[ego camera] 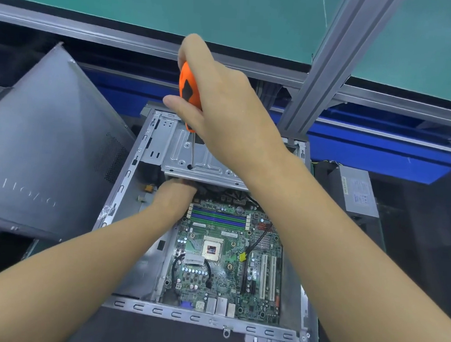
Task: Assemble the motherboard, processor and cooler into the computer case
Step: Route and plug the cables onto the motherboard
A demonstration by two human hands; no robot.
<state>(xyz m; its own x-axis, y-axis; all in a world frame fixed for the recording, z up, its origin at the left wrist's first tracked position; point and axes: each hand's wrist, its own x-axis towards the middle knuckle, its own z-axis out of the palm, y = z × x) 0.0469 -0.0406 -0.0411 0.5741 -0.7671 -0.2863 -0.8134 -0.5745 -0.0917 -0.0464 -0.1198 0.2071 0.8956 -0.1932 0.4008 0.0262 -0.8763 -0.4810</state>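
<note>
Our right hand [223,104] is wrapped around the orange screwdriver [187,89], thumb pointing out to the left. Its shaft runs almost straight down, with the tip at a hole in the metal drive bracket [208,169]. Our left hand [174,194] sits lower, reaching in under that bracket's near edge. Its fingers are hidden there, so we cannot tell what they hold or press. Directly below both hands the motherboard [223,279] lies flat in the computer case [184,315], long axis running away from us, the processor [211,249] in its socket at the middle. The left hand is nearer the board's far edge, where we judge the next screw belongs.
</note>
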